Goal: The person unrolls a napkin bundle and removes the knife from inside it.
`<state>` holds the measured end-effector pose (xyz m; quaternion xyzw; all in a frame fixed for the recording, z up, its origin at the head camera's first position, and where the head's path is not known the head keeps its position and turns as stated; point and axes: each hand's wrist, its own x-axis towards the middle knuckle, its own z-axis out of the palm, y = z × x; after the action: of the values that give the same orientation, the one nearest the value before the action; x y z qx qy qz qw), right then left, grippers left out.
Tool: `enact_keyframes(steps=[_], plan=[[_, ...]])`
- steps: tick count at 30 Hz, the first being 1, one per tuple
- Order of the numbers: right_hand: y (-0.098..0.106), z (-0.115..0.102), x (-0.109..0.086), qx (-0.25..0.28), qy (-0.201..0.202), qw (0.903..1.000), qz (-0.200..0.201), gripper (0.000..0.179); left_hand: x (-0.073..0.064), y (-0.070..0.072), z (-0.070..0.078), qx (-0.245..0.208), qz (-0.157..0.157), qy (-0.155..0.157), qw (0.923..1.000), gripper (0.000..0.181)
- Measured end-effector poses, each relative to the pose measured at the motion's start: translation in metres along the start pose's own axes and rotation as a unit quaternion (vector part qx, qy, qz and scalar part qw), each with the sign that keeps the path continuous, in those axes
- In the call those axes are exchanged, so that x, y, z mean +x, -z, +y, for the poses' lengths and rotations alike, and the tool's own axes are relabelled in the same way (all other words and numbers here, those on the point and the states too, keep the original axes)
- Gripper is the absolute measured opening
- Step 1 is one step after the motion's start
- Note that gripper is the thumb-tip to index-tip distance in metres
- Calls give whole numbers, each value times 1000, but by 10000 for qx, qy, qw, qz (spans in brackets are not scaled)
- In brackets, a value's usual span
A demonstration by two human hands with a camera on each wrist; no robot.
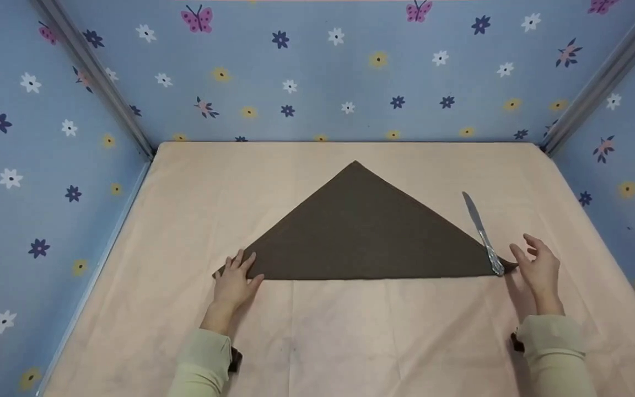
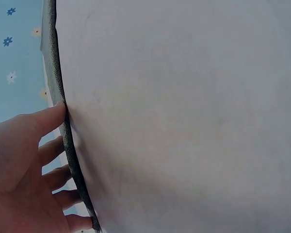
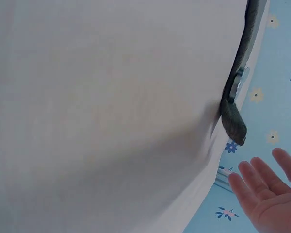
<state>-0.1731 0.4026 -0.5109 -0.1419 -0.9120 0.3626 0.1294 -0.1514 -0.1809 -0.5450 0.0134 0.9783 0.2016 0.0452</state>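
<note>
A dark brown cloth napkin (image 1: 361,231) lies as a triangle, its peak toward the back and its long edge toward me. Fingers spread, my left hand (image 1: 235,281) rests on the napkin's left corner. In the left wrist view, its fingertips touch the napkin's edge (image 2: 70,141). A silver table knife (image 1: 483,234) lies across the right end, handle on the cloth and blade reaching past the slanted edge. Beyond the handle, the right corner (image 3: 234,124) curls up off the table. Just right of that corner hovers my right hand (image 1: 541,273), fingers loosely bent and holding nothing.
A pale peach tablecloth (image 1: 345,336) with soft creases covers the table. Blue walls (image 1: 317,66) with flowers and butterflies stand along the back and both sides, with grey posts (image 1: 97,77) in the corners.
</note>
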Motion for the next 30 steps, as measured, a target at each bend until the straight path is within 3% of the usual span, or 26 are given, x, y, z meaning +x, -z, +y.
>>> enact_keyframes(steps=[3,10,15,18,22,24,27,30], plan=[[-7,3,2,279,-288,9988,269,48,0,0,-1,-21,4,-34,10000,57],[-44,73,36,308,-751,9929,868,53,0,-1,-3,-42,-3,-168,9998,57],[-52,72,41,516,-980,9865,1208,48,1,-1,-3,-43,49,-141,9999,57],[-56,71,44,629,-1033,9857,1174,49,1,-1,-3,-36,29,-84,10000,57],[-61,66,46,1222,-1197,9796,1058,49,2,-1,-2,-9,-10,-58,10000,57],[-63,64,46,1822,-1327,9692,989,48,2,-1,-2,0,-25,-60,10000,57],[-62,55,43,2765,-1553,9444,867,45,2,-2,-2,-11,-29,-52,10000,58],[-55,36,35,3293,-1779,9244,734,38,2,-1,-2,-36,-30,-56,10000,57]])
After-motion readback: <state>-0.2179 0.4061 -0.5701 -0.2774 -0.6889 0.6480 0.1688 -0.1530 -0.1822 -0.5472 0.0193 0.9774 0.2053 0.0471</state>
